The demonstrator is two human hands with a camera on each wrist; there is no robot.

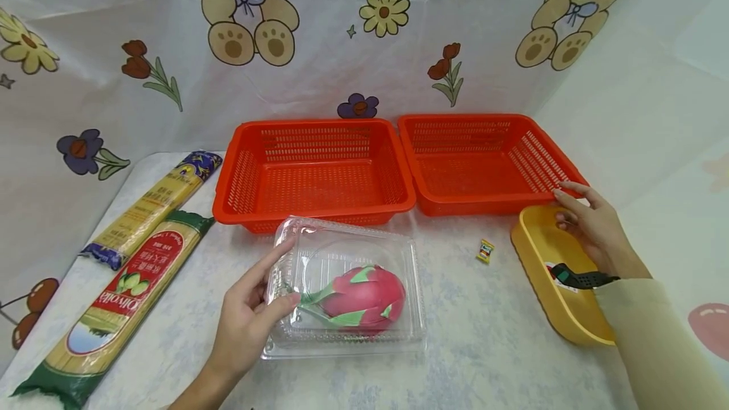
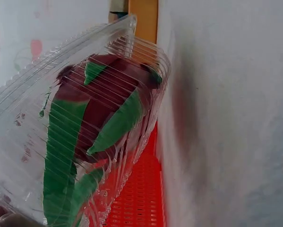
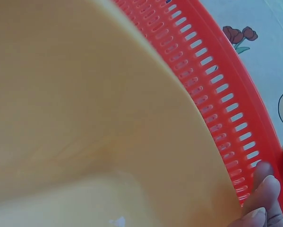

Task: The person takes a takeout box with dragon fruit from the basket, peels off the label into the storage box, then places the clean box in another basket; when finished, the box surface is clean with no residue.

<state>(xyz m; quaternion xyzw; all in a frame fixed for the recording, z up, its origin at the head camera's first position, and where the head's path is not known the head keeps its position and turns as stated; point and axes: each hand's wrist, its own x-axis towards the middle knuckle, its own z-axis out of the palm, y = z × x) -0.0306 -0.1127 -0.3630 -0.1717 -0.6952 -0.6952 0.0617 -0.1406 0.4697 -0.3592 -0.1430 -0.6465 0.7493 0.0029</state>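
My left hand (image 1: pixel 247 315) holds a clear plastic clamshell box (image 1: pixel 416 309) by its left edge, with the thumb over the lid. A pink dragon fruit (image 1: pixel 370 296) with green leaf tips lies inside the box. In the left wrist view, the dragon fruit (image 2: pixel 113 90) shows through the ridged plastic. My right hand (image 1: pixel 592 233) reaches over a yellow bin (image 1: pixel 538 271) and grips the near right corner of the right red basket (image 1: pixel 467 201). In the right wrist view, its fingertips (image 3: pixel 269 187) lie around the rim of the basket (image 3: pixel 259 99), beside the yellow bin's wall (image 3: pixel 108 94).
A second red basket (image 1: pixel 313 217) stands to the left of the gripped one. At the left lie two packs of noodles, one blue-ended (image 1: pixel 154 207) and one green-ended (image 1: pixel 125 302). A small yellow wrapped sweet (image 1: pixel 485 250) lies on the table near the yellow bin.
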